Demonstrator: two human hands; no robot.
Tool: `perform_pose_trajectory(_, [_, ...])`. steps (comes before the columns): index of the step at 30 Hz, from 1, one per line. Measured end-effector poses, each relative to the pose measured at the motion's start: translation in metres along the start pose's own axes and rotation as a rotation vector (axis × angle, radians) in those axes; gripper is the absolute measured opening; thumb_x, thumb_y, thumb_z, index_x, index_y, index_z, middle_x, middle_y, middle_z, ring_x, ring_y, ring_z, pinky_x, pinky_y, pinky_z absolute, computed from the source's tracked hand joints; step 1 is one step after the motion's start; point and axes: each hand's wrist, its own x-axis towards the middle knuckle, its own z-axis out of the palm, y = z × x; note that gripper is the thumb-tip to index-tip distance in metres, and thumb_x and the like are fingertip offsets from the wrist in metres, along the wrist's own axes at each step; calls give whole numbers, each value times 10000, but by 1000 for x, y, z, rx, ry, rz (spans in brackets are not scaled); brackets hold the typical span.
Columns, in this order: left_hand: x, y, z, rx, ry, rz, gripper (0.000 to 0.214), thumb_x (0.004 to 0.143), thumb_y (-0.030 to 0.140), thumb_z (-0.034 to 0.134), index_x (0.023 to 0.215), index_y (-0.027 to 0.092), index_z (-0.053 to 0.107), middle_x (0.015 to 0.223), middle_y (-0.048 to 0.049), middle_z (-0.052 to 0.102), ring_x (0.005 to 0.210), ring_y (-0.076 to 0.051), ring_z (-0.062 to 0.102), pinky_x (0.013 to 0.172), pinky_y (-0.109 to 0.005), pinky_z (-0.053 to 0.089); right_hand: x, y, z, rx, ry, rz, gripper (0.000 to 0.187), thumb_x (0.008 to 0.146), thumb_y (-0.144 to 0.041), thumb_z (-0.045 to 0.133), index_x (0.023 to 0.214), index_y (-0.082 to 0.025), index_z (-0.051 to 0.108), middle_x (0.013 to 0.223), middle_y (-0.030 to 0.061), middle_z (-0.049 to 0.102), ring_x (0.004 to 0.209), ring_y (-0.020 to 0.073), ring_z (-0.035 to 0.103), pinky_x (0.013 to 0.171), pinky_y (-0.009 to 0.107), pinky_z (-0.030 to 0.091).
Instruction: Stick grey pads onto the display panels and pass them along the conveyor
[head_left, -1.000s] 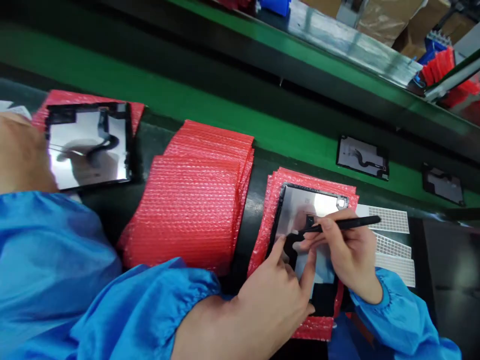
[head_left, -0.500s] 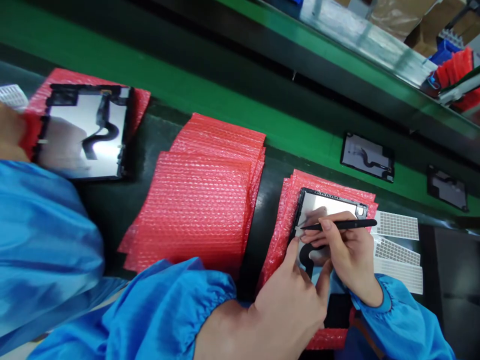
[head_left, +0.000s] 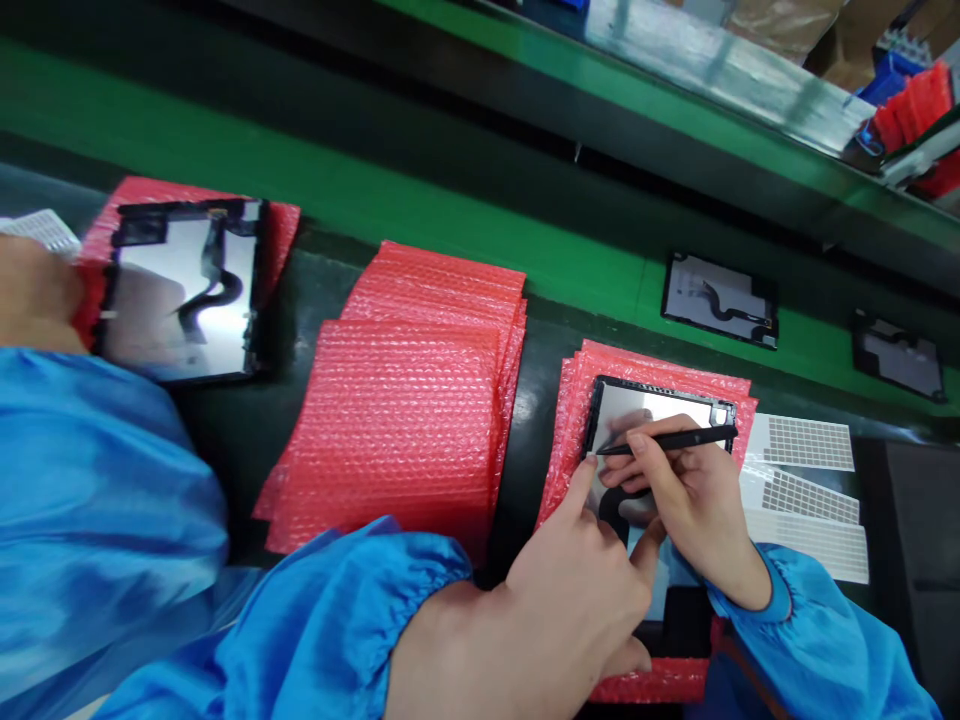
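Observation:
A screen panel [head_left: 655, 591] with a silvery back, black frame and dark curved flex cable lies on red bubble-wrap pouches [head_left: 564, 450] at the right. My right hand [head_left: 694, 490] is closed around black tweezers [head_left: 686, 438]. Their pointed tip is at the panel's left edge. My left hand [head_left: 547, 600] lies over the panel's lower left part, with its index finger stretched to that edge, touching beside the tweezers' tip. The thumb is apart from the index finger, and the other fingers are partly hidden beneath the hand.
Red bubble-wrap pouches [head_left: 405, 420] are stacked mid-bench. At the left, a co-worker's hand [head_left: 37, 295] is beside another panel [head_left: 187, 290]. Sheets of small stickers [head_left: 810, 442] lie at the right. Two panels [head_left: 720, 300] rest on the green strip behind, under a shelf [head_left: 720, 75].
My left index fingertip has moved up to the tweezers' tip. The tweezers have shifted slightly left. The whole view has also shifted a little.

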Motion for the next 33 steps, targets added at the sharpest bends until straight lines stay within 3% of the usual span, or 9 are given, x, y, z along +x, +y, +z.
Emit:
perform_pose_trajectory(3, [4, -1, -7, 133, -32, 65, 824, 758, 801, 761, 1186, 98, 727, 826, -151, 784, 860, -379, 764, 1157, -666, 436, -2, -2, -2, 60, 13, 7, 245, 1011, -466, 721, 1001, -223, 692, 801, 40, 837, 682, 208, 838, 587, 254, 697])
perform_pose_trajectory(5, [1, -5, -14, 67, 34, 74, 586, 882, 696, 710, 1083, 145, 719, 796, -99, 764, 794, -306, 751, 1092, -578, 506, -8, -4, -7, 113, 56, -20, 235, 1007, -452, 733, 974, -223, 694, 789, 45, 837, 648, 216, 833, 557, 255, 692])
perform_pose_trajectory(7, [-8, -14, -21, -57, 135, -79, 344, 993, 537, 636, 947, 198, 667, 778, -53, 734, 745, -248, 729, 897, -446, 582, -18, -3, -15, 140, 105, -69, 194, 1013, -417, 737, 972, -230, 699, 781, 45, 838, 624, 219, 827, 552, 255, 691])
perform_pose_trajectory(10, [-22, -31, -23, -179, 159, -474, 305, 1061, 481, 505, 912, 228, 590, 730, -19, 688, 609, -210, 661, 563, -327, 457, -33, 9, -28, 116, 168, -166, 102, 1026, -350, 728, 1019, -249, 716, 811, 45, 846, 683, 226, 841, 642, 283, 714])
perform_pose_trajectory(17, [-24, -50, -8, -443, 82, -677, 192, 1058, 389, 463, 974, 231, 533, 786, 9, 638, 666, -178, 628, 634, -305, 418, -40, 46, -34, 78, 211, -349, 64, 1041, -266, 694, 1103, -272, 705, 890, 45, 848, 795, 244, 851, 699, 341, 723])
perform_pose_trajectory(23, [-19, -34, -22, -475, 136, -576, 337, 1100, 365, 333, 826, 233, 481, 812, -6, 579, 725, -170, 567, 692, -318, 438, -38, 55, -33, 164, 238, -412, 58, 1045, -258, 685, 1098, -269, 707, 898, 37, 849, 752, 240, 848, 679, 341, 722])
perform_pose_trajectory(28, [-9, -9, -22, -790, 219, -488, 112, 1064, 352, 473, 1006, 259, 451, 807, 50, 447, 629, -117, 418, 570, -245, 420, -40, 61, -35, 190, 413, -486, 79, 1056, -306, 664, 1067, -246, 714, 859, 32, 832, 701, 253, 834, 661, 403, 711])
perform_pose_trajectory(31, [18, -30, -22, -893, 399, -471, 139, 1006, 308, 550, 1043, 270, 422, 759, 75, 379, 573, -95, 363, 514, -220, 350, -39, 59, -41, 253, 537, -612, 109, 1033, -360, 692, 1034, -256, 726, 880, 37, 821, 734, 267, 828, 695, 440, 697])
perform_pose_trajectory(33, [48, -69, -32, -972, 516, -495, 216, 965, 298, 606, 1105, 266, 444, 777, 59, 480, 573, -91, 433, 525, -224, 380, -37, 55, -52, 318, 618, -706, 127, 1028, -393, 690, 1021, -269, 717, 865, 31, 805, 764, 279, 819, 698, 460, 683])
